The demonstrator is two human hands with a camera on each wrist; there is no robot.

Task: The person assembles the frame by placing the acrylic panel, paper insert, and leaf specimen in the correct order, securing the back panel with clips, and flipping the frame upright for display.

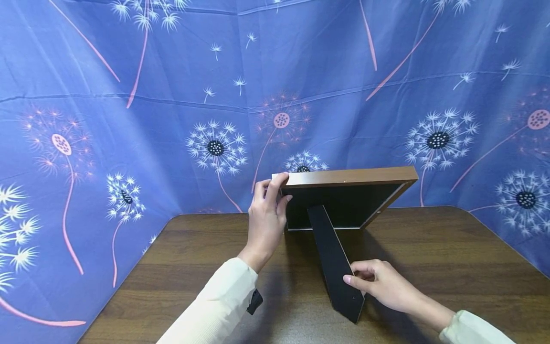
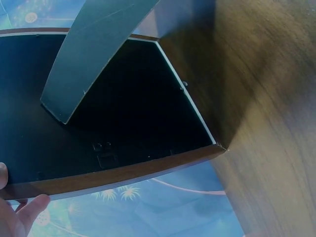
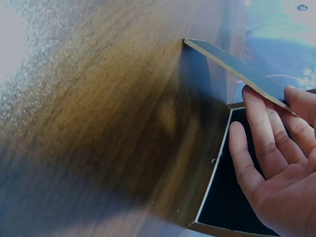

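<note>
A picture frame (image 1: 352, 177) with a brown wooden rim stands on the table, its black back facing me. My left hand (image 1: 266, 220) grips the frame's upper left corner, thumb on the back side and fingers over the top edge. From the back a black easel leg (image 1: 331, 258) swings out towards me, its pointed end low over the tabletop. My right hand (image 1: 386, 284) pinches this leg by its right edge, thumb on the upper face. In the right wrist view the fingers (image 3: 266, 133) lie under the leg. The frame's front is hidden.
The brown wood-grain table (image 1: 193, 248) runs back to a blue cloth (image 1: 172, 119) printed with dandelions, which hangs behind and at both sides. A small black strap end (image 1: 255, 302) shows beside the left sleeve (image 1: 219, 301).
</note>
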